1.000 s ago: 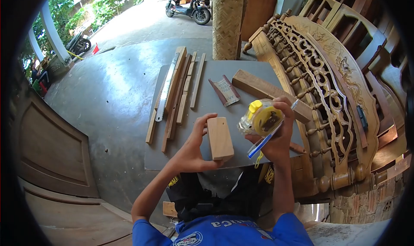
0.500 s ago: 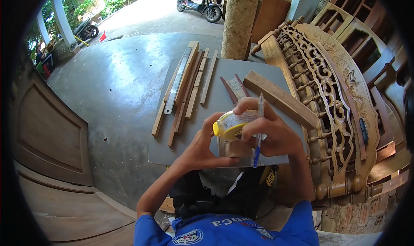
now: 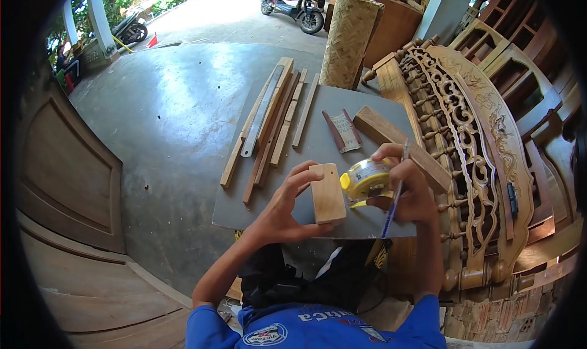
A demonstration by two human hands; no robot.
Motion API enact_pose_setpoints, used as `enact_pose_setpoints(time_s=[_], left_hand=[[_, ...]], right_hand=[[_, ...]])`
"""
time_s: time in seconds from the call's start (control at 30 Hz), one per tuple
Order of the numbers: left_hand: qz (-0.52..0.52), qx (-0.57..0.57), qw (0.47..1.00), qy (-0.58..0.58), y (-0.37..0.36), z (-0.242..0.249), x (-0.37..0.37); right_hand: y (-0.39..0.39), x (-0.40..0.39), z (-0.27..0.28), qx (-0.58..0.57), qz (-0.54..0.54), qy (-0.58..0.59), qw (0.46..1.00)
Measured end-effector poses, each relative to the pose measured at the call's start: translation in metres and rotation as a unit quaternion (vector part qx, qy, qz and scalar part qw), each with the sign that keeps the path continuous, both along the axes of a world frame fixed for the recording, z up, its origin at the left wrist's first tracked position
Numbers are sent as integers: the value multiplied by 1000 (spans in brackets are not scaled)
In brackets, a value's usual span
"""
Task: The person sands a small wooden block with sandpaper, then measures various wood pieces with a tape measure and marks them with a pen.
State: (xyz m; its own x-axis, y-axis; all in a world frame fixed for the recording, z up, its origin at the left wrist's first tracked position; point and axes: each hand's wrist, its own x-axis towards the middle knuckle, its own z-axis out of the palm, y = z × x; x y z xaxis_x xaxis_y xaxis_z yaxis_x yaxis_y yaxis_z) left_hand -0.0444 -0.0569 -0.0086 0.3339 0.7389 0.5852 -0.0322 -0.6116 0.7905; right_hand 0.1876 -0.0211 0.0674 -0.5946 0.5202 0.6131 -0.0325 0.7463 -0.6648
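My left hand [image 3: 286,205] grips a small light wooden block [image 3: 328,195] by its side, thumb below and fingers at the top edge, over the near part of the grey board [image 3: 269,217]. Just to the right, my right hand [image 3: 411,187] holds a yellow and clear tape measure [image 3: 368,181]. A bit of yellow blade shows beneath its case. The same hand keeps a blue-tipped pen [image 3: 394,208] between its fingers, slanting downward. Block and tape measure are close together, with a narrow gap between them.
On the board lie a steel ruler [image 3: 263,110], several wood strips [image 3: 263,147], a printed, dark-edged piece [image 3: 342,130] and a thick timber [image 3: 391,138]. Carved furniture panels [image 3: 465,147] stand at the right. A woven bamboo roll [image 3: 350,43] rises behind the board.
The tape measure has moved right, away from the wooden block, with my right hand. The block is now tilted up and in plain view in my left hand.
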Motion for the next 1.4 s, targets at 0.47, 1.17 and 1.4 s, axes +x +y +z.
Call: enact_pose_setpoints(time_s=[0.47,1.17,1.4], left_hand=[[111,117,983,85,3,22,16],[339,214,916,23,-4,39,15],[260,178,949,24,-13,27,23]], right_hand=[[-14,-36,-33,-344,40,381,857],[-27,-36,-19,-216,-123,267,931],[-32,-49,-29,-221,-81,338,911]])
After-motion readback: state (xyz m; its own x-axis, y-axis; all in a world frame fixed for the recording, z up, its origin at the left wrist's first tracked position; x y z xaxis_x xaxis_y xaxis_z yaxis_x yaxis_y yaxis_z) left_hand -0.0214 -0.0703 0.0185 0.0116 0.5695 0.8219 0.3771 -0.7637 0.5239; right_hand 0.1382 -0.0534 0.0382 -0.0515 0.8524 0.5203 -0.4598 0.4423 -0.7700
